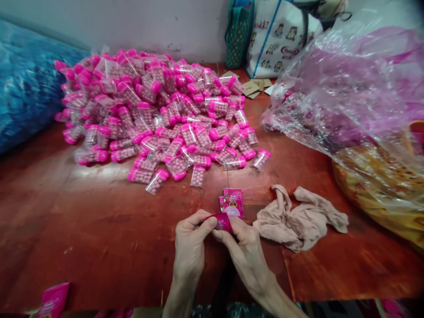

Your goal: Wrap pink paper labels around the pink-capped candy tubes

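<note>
Between my two hands is a small pink printed sleeve (224, 222), pinched from both ends near the front of the table. My left hand (191, 238) grips its left end between thumb and fingers. On its right end, the thumb and fingers of my right hand (247, 245) are closed. Just beyond the sleeve lies a little stack of pink printed labels (233, 201), flat on the wood. Farther back rises a large heap of clear bottles with pink caps (185, 132), filled with pale pink balls.
A crumpled beige cloth (301, 218) lies right of my hands. Clear plastic bags (331, 88) bulge at the right, over a yellow bag (371, 190). A blue sack (29, 88) stands at the left. A white printed bag (281, 39) leans by the wall. Another pink packet (54, 300) sits at the front-left edge.
</note>
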Demonstrator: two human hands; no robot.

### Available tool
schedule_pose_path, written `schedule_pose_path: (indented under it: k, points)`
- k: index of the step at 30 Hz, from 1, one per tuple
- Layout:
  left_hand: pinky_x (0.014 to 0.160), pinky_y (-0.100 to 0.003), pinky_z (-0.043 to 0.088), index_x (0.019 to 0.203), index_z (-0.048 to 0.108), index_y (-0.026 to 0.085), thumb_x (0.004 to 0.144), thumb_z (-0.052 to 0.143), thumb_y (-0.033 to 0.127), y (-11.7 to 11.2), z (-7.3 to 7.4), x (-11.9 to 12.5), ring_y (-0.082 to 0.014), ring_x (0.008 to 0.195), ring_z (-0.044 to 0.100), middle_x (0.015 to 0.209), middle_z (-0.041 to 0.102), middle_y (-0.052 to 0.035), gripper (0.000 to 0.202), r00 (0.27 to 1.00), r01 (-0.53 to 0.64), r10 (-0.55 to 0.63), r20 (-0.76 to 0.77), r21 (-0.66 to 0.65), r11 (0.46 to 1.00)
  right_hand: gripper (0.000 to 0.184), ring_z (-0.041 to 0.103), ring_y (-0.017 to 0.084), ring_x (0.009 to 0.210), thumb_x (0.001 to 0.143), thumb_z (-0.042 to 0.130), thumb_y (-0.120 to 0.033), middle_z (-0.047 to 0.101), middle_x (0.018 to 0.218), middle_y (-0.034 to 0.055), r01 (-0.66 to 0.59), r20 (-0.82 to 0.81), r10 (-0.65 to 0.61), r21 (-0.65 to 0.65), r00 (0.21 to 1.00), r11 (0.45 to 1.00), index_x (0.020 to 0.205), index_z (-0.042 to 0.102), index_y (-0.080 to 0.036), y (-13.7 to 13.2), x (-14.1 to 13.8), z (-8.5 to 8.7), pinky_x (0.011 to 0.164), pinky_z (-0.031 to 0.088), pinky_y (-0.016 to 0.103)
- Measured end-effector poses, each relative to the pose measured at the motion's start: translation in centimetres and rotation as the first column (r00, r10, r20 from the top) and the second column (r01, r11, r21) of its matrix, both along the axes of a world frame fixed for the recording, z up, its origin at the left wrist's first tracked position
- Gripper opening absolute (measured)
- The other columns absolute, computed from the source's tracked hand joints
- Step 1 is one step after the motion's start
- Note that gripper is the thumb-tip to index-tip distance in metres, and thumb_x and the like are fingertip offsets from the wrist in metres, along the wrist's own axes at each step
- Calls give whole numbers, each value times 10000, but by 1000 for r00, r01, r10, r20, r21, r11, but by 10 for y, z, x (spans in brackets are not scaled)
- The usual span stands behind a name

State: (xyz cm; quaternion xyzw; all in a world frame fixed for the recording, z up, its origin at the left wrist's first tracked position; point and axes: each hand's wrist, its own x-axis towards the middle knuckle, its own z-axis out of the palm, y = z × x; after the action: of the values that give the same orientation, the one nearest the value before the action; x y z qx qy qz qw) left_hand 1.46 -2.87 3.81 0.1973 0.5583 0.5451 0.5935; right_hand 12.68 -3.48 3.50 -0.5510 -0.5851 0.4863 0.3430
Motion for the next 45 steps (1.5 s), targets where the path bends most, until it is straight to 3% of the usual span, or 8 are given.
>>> schedule_pose_path:
  k: [7, 13, 17, 22, 29, 35, 39, 45]
  points:
    - [431, -208, 402, 532, 636, 110, 516, 774, 213, 4, 0, -4, -89, 417, 488, 457, 560, 11, 173, 976, 39, -5, 219, -151, 988, 284, 434, 105, 546, 861, 487, -179, 473, 582, -26, -26, 60, 22, 79, 998, 997, 580, 448, -181, -1, 1, 1, 503, 303, 216]
    - [436, -179, 394, 512, 618, 108, 462, 791, 177, 2, -3, 0, -70, 433, 480, 471, 568, 15, 193, 951, -19, 86, 296, -222, 975, 343, 371, 94, 512, 889, 444, -255, 384, 552, -41, -49, 18, 49, 13, 999, 999, 557, 391, -187, -2, -4, 2, 491, 271, 224]
    - [458, -179, 406, 521, 615, 111, 467, 801, 155, 0, -1, 0, -67, 449, 494, 499, 587, 13, 199, 941, -32, 102, 321, -215, 976, 345, 358, 97, 512, 897, 423, -321, 383, 561, -34, -42, -92, 33, -103, 995, 994, 586, 458, -175, -4, -4, 2, 486, 273, 228]
    - [485, -228, 419, 639, 676, 102, 594, 752, 383, -6, -1, -11, -110, 502, 529, 577, 632, -38, 294, 944, 77, -34, 329, -120, 990, 355, 388, 93, 528, 894, 438, -353, 444, 563, -27, -116, -348, 17, -267, 937, 957, 609, 521, -158, -2, 3, 7, 501, 302, 216]
    - [565, -263, 440, 673, 704, 111, 772, 526, 517, -10, 0, -17, -132, 555, 550, 608, 646, -71, 455, 933, 39, 19, 361, -152, 988, 386, 339, 83, 512, 887, 446, -378, 426, 543, -31, -148, -340, 33, -318, 940, 936, 602, 556, -143, -4, 3, 8, 475, 265, 213]
    - [546, -209, 419, 658, 700, 119, 607, 753, 246, -11, -5, -18, -91, 532, 518, 572, 612, -12, 147, 958, 95, -52, 282, -138, 986, 331, 425, 104, 560, 878, 462, -374, 509, 608, -16, -163, -244, 87, -313, 966, 935, 674, 592, -147, -2, 4, 4, 534, 343, 219]
    - [486, -197, 401, 537, 654, 118, 553, 757, 186, -13, -11, -18, -91, 507, 509, 543, 586, 1, 124, 992, 4, 8, 129, -96, 995, 172, 548, 155, 704, 767, 628, -295, 623, 764, 11, -15, -48, 5, -216, 999, 976, 889, 623, -174, 1, 3, 5, 642, 417, 244]
    - [470, -193, 402, 537, 615, 129, 577, 743, 176, -12, -11, -20, -92, 493, 522, 544, 598, 3, 141, 981, 41, -24, 193, -84, 996, 179, 472, 112, 541, 749, 646, -309, 544, 592, -27, -33, -164, -10, -260, 986, 965, 651, 588, -172, 0, -1, 7, 514, 363, 218]
